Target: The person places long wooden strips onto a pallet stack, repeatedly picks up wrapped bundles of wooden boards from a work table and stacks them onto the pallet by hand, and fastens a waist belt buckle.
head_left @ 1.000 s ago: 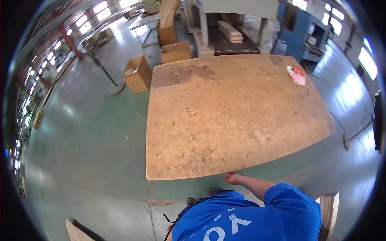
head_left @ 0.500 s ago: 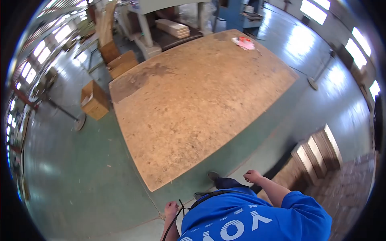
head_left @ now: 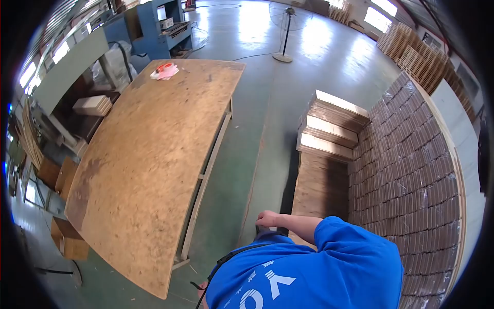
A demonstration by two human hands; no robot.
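My right hand point(head_left: 267, 219) hangs in front of my body with its fingers curled in, and nothing shows in it. It is apart from the large worn wooden table point(head_left: 154, 154) on the left and near a low brown board platform point(head_left: 321, 185) on the right. My left hand point(head_left: 204, 286) is mostly hidden beside my blue shirt, near a dark cord, and its fingers cannot be made out. On the platform's far end stand several stacks of pale wooden boards point(head_left: 329, 123).
A tall wall of wrapped brown slats point(head_left: 406, 180) rises at the right. A standing fan point(head_left: 283, 56) is on the floor ahead. Tape and pink paper point(head_left: 164, 71) lie on the table's far end. A cardboard box point(head_left: 68, 239) and a blue machine point(head_left: 154, 31) are at the left.
My view has turned to the right, so the table now sits to the left and the board stacks and slat wall are ahead on the right. My left hand has become mostly hidden.
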